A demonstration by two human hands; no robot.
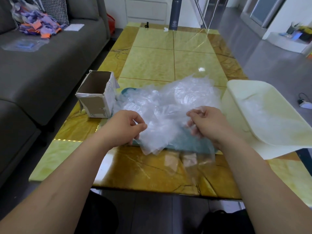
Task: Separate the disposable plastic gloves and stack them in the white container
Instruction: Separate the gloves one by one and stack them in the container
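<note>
A crumpled pile of clear plastic gloves (170, 100) lies on a teal tray (190, 142) in the middle of the yellow table. My left hand (124, 127) pinches the left edge of a clear glove (154, 141) that hangs over the tray's near rim. My right hand (208, 123) grips the same thin plastic from the right, fingers curled, thumb and forefinger together. The white container (239, 92) stands at the right edge of the table, tilted toward me, with some clear gloves (260, 110) lying inside it.
An open cardboard box (97, 97) stands left of the pile. A dark cylinder (174, 14) and a small white scrap (166, 29) sit at the table's far end. A grey sofa (42, 65) runs along the left. Grey floor lies to the right.
</note>
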